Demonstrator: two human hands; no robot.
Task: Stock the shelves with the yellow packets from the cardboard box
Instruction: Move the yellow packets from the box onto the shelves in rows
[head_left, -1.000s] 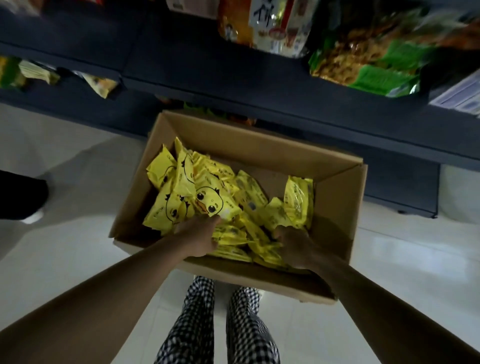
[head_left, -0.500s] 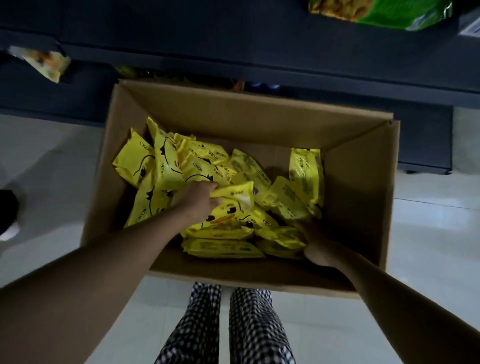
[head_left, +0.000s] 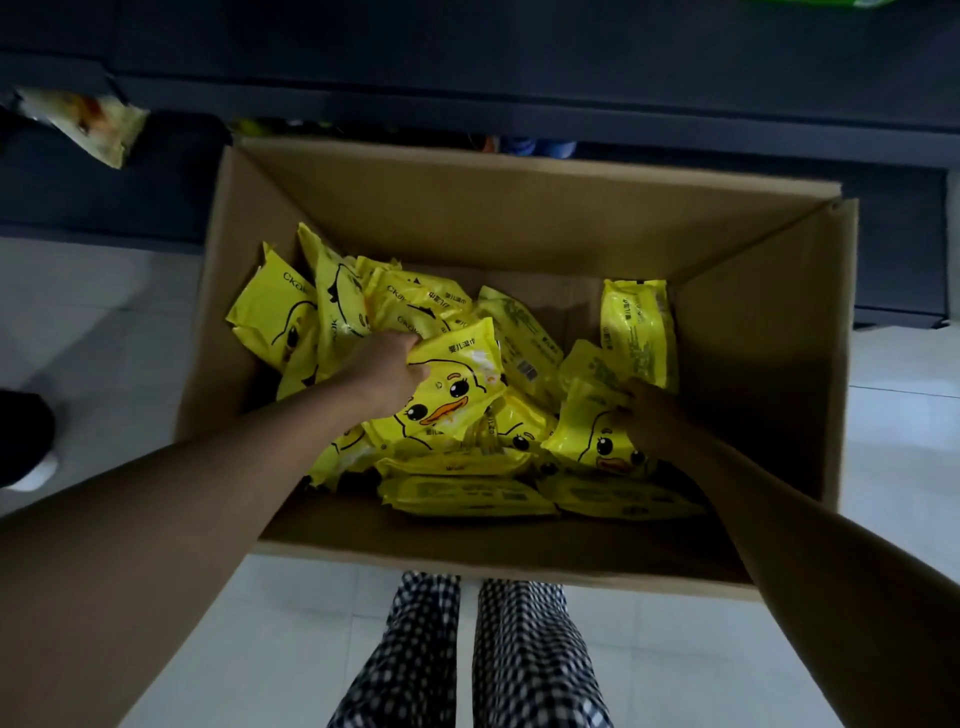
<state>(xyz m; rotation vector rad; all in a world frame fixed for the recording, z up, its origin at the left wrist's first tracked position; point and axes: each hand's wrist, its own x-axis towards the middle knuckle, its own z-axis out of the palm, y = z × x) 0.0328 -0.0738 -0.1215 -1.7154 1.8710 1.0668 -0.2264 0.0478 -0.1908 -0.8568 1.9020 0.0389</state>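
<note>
Dark shelving (head_left: 519, 67) runs along the top, mostly too dim to read, with the open cardboard box (head_left: 519, 208) on the floor right against it. Yellow packets (head_left: 467, 493) are heaped toward the box's near and left walls. Left hand (head_left: 387, 371) grips a duck-face packet (head_left: 457, 387); right hand (head_left: 657, 421) grips another packet (head_left: 592, 431), its fingers partly hidden in shadow.

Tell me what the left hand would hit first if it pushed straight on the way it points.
The left hand points up and rightward into the cardboard box. It already grips a duck-face packet; beyond that, the loose yellow packets probably come first, though depth is unclear.
</note>
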